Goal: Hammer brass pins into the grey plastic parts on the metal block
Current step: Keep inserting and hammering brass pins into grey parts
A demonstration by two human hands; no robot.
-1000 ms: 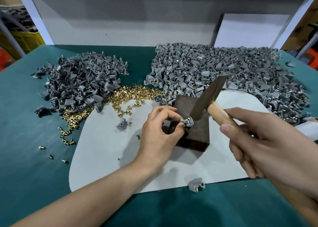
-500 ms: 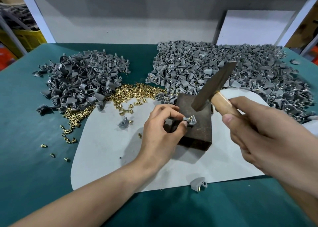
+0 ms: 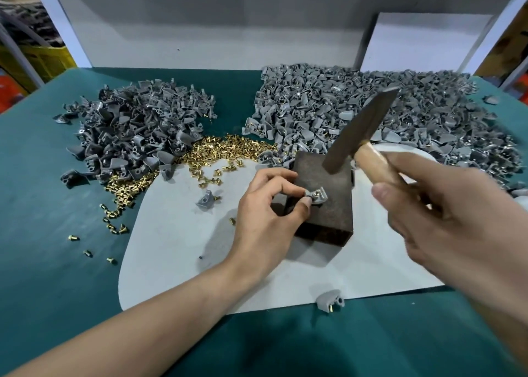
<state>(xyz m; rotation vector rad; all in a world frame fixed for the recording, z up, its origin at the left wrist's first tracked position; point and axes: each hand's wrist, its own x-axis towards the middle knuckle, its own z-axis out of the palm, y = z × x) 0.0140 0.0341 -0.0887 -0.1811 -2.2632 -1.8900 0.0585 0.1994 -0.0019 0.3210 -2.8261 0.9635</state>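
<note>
A dark metal block point(image 3: 323, 205) stands on a white mat point(image 3: 177, 242). On its top lies a small grey plastic part point(image 3: 319, 197) with a brass pin in it. My left hand point(image 3: 268, 208) pinches that part at its left end. My right hand point(image 3: 445, 216) grips the wooden handle of a hammer point(image 3: 358, 128), whose dark head is raised above the far end of the block. A heap of brass pins point(image 3: 225, 155) lies behind the mat.
Grey plastic parts form one pile at the left point(image 3: 137, 131) and a bigger pile at the right point(image 3: 371, 114) on the green table point(image 3: 43, 205). Loose parts lie on the mat point(image 3: 205, 201) and at its front edge point(image 3: 330, 299). A white wall closes the back.
The hammer head has risen from touching the part on the block to a raised position above it. My left hand has kept its pinch on the part.
</note>
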